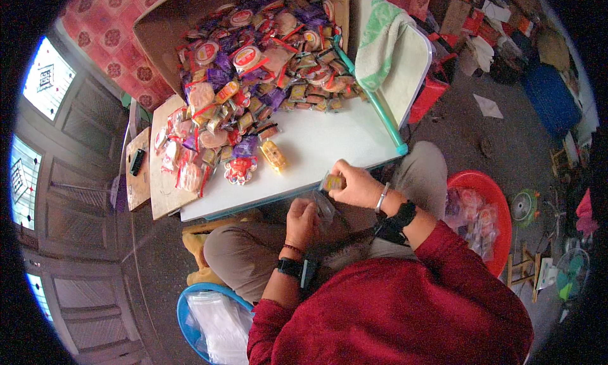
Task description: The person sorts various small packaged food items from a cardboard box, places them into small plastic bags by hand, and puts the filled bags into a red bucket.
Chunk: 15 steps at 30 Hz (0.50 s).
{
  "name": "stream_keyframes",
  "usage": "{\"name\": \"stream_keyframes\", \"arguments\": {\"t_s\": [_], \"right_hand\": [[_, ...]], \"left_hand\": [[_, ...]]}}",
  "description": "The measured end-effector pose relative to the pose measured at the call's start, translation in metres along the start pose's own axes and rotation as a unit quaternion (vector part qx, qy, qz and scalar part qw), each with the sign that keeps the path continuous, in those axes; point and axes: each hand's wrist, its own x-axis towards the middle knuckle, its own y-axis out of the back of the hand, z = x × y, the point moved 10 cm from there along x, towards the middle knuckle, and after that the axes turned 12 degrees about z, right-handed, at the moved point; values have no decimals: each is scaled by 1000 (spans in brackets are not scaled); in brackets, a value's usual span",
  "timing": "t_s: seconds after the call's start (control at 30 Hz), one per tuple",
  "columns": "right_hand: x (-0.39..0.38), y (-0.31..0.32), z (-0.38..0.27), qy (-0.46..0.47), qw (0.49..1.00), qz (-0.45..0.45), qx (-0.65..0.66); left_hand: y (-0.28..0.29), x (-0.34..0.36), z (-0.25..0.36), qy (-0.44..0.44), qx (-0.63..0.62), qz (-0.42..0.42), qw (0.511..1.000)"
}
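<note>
My right hand (pixel 351 186) grips a small packet (pixel 330 181) with a clear wrapper and yellowish middle, just past the table's front edge. My left hand (pixel 303 216), lower and to its left, has its fingers closed on a clear plastic bag (pixel 324 208) that hangs over my lap. Beyond them on the white tabletop (pixel 304 150) lies a large heap of wrapped items (pixel 240 80) in red, purple and clear packs, spilling from a cardboard box (pixel 158 29). A yellow packet (pixel 273 155) and a red flower-shaped pack (pixel 239 170) lie at the heap's front.
A blue tub of clear bags (pixel 212 320) stands at my lower left, a red basin of packed items (pixel 500 219) at my right. A green tube (pixel 386 124) and a towel (pixel 380 42) are at the table's right. A small fan (pixel 573 270) and clutter fill the right side.
</note>
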Motion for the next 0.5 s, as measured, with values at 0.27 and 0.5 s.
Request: {"name": "stream_keyframes", "arguments": {"t_s": [0.27, 0.5], "right_hand": [[-35, -58, 16, 37, 994, -102, 13], [-34, -45, 35, -104, 995, 11, -3]], "left_hand": [[-4, -4, 2, 16, -15, -14, 1000], [-12, -11, -2, 24, 11, -67, 997]]}}
